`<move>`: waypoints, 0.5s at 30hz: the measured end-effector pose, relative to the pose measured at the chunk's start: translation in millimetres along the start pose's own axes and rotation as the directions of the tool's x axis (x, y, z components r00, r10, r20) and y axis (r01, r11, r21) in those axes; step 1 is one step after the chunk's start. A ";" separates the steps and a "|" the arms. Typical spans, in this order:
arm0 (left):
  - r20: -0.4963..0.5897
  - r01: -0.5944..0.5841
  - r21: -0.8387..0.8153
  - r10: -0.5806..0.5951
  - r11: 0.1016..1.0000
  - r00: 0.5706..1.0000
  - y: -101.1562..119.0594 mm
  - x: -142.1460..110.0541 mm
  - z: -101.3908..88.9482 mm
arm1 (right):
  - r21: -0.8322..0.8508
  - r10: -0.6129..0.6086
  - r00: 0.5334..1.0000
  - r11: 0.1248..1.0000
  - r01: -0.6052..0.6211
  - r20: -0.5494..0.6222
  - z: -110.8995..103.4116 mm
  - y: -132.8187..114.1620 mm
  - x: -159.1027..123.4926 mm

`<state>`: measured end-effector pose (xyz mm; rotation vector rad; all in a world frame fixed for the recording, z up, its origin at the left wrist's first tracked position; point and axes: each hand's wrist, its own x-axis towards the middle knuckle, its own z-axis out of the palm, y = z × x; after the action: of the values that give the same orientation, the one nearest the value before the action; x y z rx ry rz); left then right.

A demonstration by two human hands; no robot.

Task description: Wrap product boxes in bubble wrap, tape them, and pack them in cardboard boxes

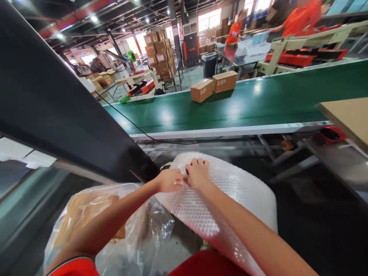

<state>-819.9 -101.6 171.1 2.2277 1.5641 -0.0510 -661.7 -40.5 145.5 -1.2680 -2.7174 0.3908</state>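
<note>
A large roll of bubble wrap (pixel 247 191) stands in front of me, with a loose sheet running from it towards my body. My left hand (pixel 170 180) is closed at the sheet's left edge, its fingers pinched on the film. Close beside it, my right hand (pixel 198 173) has curled fingers gripping the bubble wrap near the top of the roll. The fingertips of both hands almost meet, and the film between them is partly hidden. Below my left forearm lies a see-through plastic bag (pixel 143 230) with brown cardboard pieces inside.
Two brown boxes (pixel 201 91) sit on a green conveyor belt (pixel 172 115) ahead. A dark pillar (pixel 71 103) slants down at the left. To the right is a board-topped metal table (pixel 347 115). People in orange shirts (pixel 303 19) work beyond the belt, near stacked cartons (pixel 161 53).
</note>
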 end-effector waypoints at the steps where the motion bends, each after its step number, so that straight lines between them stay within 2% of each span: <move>1: 0.002 -0.017 -0.024 0.017 1.000 1.000 -2.9 -0.2 -0.7 | -0.002 0.001 1.000 1.000 -0.001 -0.002 0.8 -0.5 0.5; 7: -0.019 -0.081 -0.136 0.079 0.987 0.997 -8.5 -2.6 -1.6 | -0.004 0.009 1.000 1.000 -0.009 -0.020 2.2 -0.4 1.5; 10: 0.016 0.078 -0.137 -0.077 0.987 0.997 1.9 -2.4 -2.7 | -0.003 0.002 1.000 1.000 -0.002 -0.017 2.0 -0.7 1.1; 12: 0.061 0.190 -0.059 -0.187 0.980 0.981 9.9 -0.7 -4.1 | -0.001 -0.010 1.000 1.000 0.010 -0.015 1.7 -1.2 0.9; 15: 0.090 0.169 0.045 -0.172 0.985 0.981 16.9 2.9 -3.0 | 0.006 -0.023 1.000 1.000 0.023 -0.010 1.5 -2.1 0.6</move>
<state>-804.1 -102.7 178.3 2.0808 1.7107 -0.2328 -664.0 -41.6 144.7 -1.2333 -2.7176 0.3889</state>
